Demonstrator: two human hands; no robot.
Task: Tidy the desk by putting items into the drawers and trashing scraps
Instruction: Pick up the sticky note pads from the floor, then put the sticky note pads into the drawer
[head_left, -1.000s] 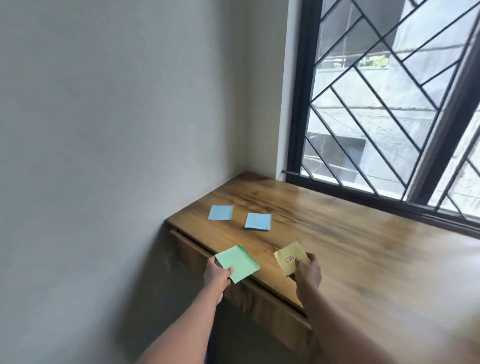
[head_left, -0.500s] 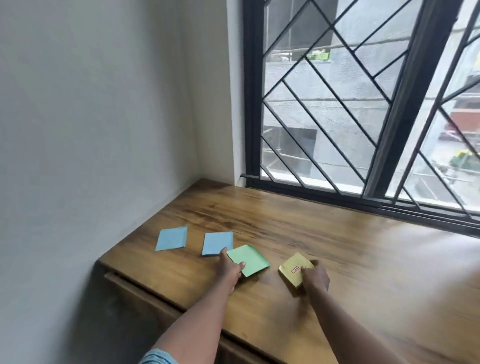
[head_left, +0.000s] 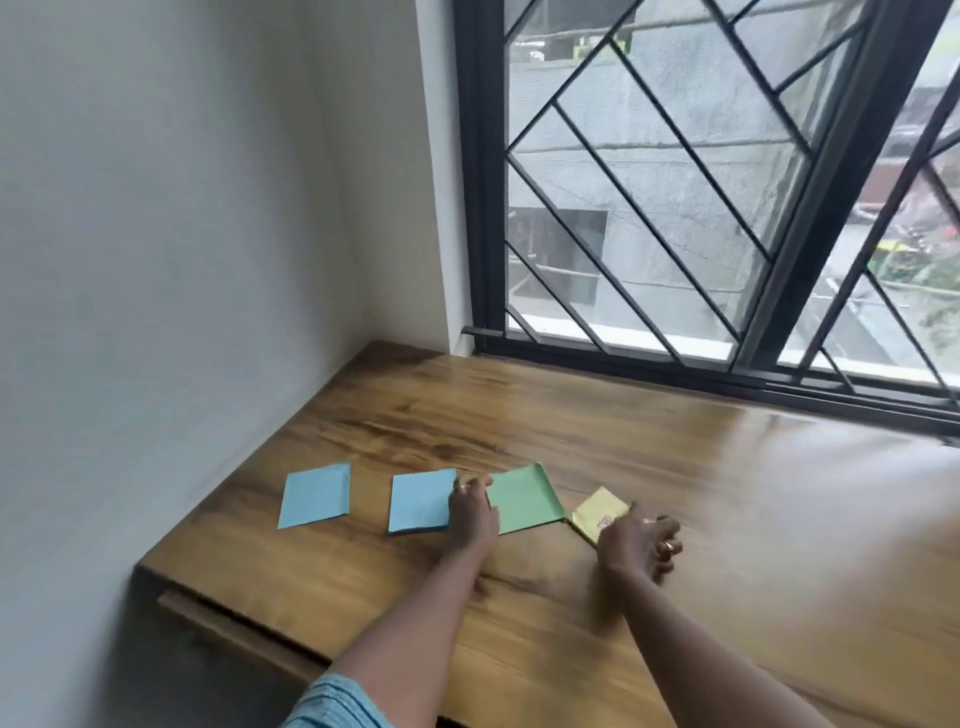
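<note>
Now the left hand (head_left: 470, 512) lies on a green square paper note (head_left: 524, 500), grip unclear, while the right hand (head_left: 636, 538) curls loosely beside a yellow paper note (head_left: 597, 512) with an illegible label.

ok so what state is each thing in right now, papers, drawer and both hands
left blue paper: flat on the desk, untouched
right blue paper: flat, beside the left hand
green paper: flat, far edge curled up
yellow paper: flat, right hand at its corner
drawer: slightly ajar
left hand: resting on the green paper's edge
right hand: fingers curled, grip unclear
</note>
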